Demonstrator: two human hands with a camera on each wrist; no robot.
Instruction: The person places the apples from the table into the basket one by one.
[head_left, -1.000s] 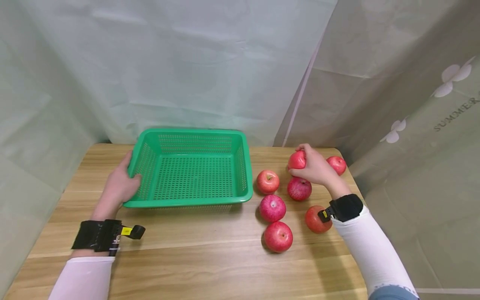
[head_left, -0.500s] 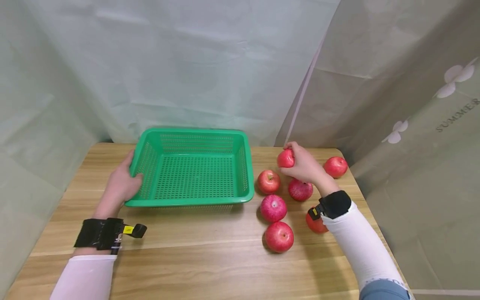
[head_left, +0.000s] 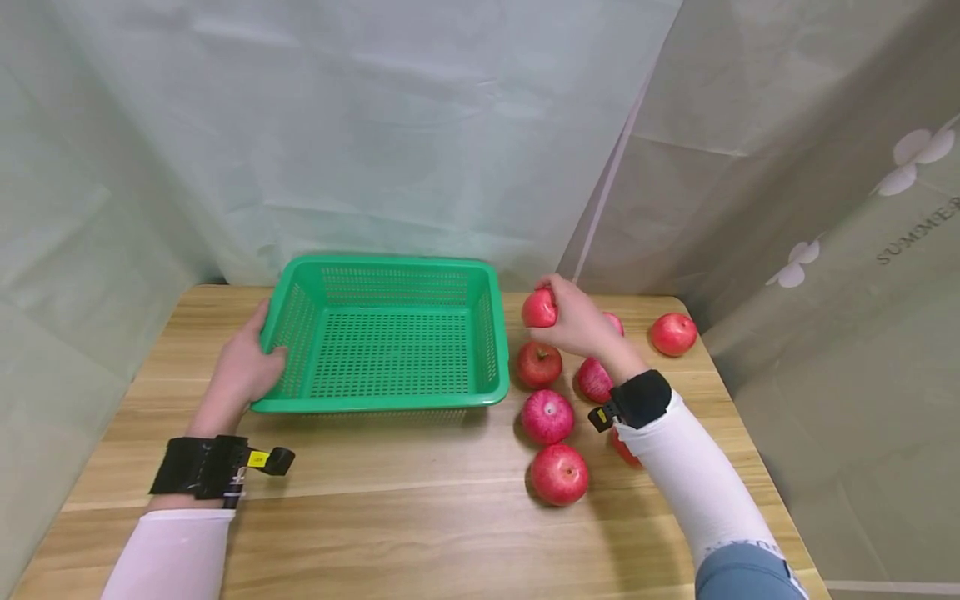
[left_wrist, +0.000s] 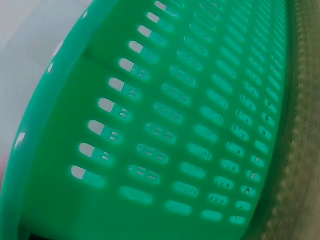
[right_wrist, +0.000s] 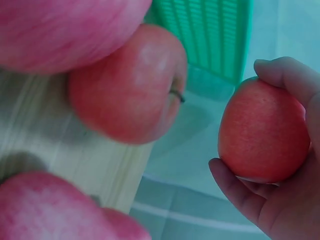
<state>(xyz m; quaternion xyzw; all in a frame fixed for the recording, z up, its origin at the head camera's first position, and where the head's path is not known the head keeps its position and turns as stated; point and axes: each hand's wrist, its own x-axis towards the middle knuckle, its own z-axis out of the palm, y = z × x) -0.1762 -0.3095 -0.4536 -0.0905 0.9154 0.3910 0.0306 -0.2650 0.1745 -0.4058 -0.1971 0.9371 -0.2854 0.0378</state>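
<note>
A green plastic basket (head_left: 390, 354) with slotted walls stands on the wooden table, nothing inside it. My left hand (head_left: 247, 360) grips its left rim, thumb on the inner side; the left wrist view shows mostly the basket wall (left_wrist: 165, 115). My right hand (head_left: 573, 321) holds a red apple (head_left: 539, 308) between thumb and curled fingers, just right of the basket's far right corner. In the right wrist view the held apple (right_wrist: 265, 132) is plainly enclosed by thumb and fingers. Directly in front of that hand sits another apple (head_left: 539, 365).
Two more apples continue the row, a dark pink one (head_left: 547, 417) and a red one (head_left: 559, 475). Further right, several others lie partly behind my right arm. A lone apple (head_left: 673, 334) sits near the table's right edge. Hanging sheets (head_left: 390, 133) close off the back and sides.
My right hand has carried the apple leftward from among the right-hand apples toward the basket. The left hand keeps its grip on the rim, and the basket has hardly moved.
</note>
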